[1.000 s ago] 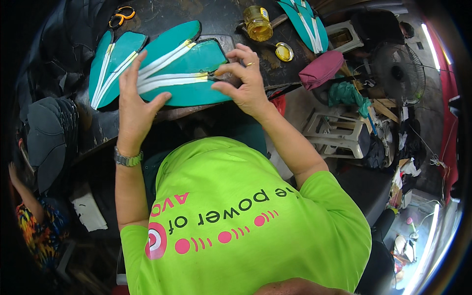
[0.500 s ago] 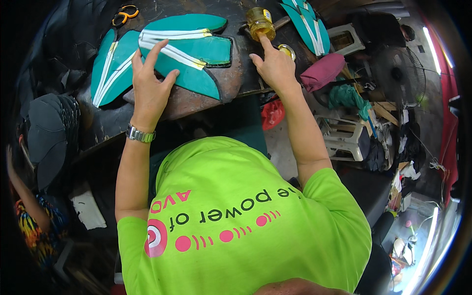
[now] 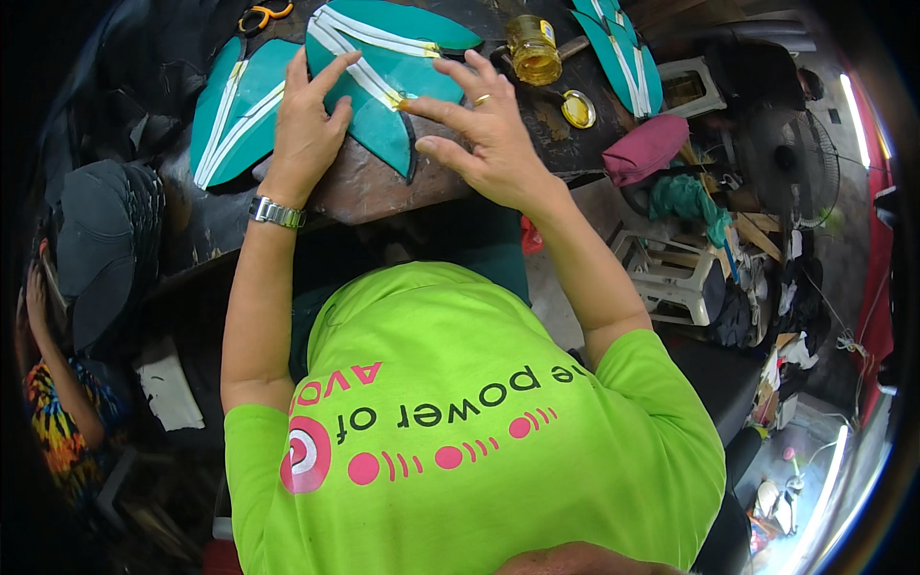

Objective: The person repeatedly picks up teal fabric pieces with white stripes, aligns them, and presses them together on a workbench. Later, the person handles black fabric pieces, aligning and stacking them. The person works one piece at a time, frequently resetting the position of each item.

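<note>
A teal leaf-shaped panel (image 3: 393,139) with two white strips lies on the dark table, the strip ends smeared yellow. My left hand (image 3: 311,134) rests on its near left edge with fingers apart. My right hand (image 3: 494,144) is over the panel's right side, fingers spread. Its index fingertip touches the yellow end of the nearer white strip (image 3: 369,81). A second teal panel (image 3: 254,129) with white strips lies to the left, partly under the first. Right of my right hand, an open jar (image 3: 534,59) of yellow glue-like stuff stands beside its smeared lid (image 3: 578,109).
Orange-handled scissors (image 3: 264,14) lie at the far left of the table. More teal panels (image 3: 623,62) lie at the far right, near a maroon pouch (image 3: 644,150). Dark stacked pieces (image 3: 105,240) stand at left, near another person's arm (image 3: 67,374). A fan (image 3: 791,158) and white stools (image 3: 666,278) are right.
My right index finger has left the jar, and that hand has moved left onto the panel's strip end. My left hand stays on the panel. The view has shifted slightly.
</note>
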Demonstrator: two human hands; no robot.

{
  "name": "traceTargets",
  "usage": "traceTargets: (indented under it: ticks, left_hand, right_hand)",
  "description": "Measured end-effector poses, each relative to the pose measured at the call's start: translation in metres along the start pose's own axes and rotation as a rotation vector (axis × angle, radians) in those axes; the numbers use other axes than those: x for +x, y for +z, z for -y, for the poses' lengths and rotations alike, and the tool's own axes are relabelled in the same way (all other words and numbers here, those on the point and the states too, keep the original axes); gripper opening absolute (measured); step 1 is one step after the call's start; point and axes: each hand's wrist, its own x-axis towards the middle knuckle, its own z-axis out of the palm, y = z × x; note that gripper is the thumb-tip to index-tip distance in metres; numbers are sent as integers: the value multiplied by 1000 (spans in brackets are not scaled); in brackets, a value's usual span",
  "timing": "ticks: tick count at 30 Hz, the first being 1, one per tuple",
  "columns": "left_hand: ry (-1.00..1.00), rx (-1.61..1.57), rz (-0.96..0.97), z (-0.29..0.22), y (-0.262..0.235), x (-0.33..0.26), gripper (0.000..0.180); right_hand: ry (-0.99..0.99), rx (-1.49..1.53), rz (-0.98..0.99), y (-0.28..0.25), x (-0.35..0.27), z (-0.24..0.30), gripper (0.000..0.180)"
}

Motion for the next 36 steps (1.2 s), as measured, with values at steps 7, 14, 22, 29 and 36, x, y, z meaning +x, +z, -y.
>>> traceTargets:
  ticks: [7, 14, 22, 29, 36]
  left_hand:
    - [23, -29, -16, 1, 0, 1, 53]
    - [38, 9, -33, 2, 2, 0, 54]
    - [3, -2, -31, 1, 2, 0, 55]
    - [35, 35, -48, 3, 4, 0, 55]
    - [27, 45, -39, 2, 3, 0, 55]
  right_hand:
    - [96, -220, 125, 42, -8, -15, 43]
    - [143, -197, 212, 37, -9, -15, 44]
    - [165, -91, 241, 28, -15, -19, 38]
    - [58, -83, 239, 20, -43, -11, 37]
    - [-51, -70, 231, 17, -51, -5, 33]
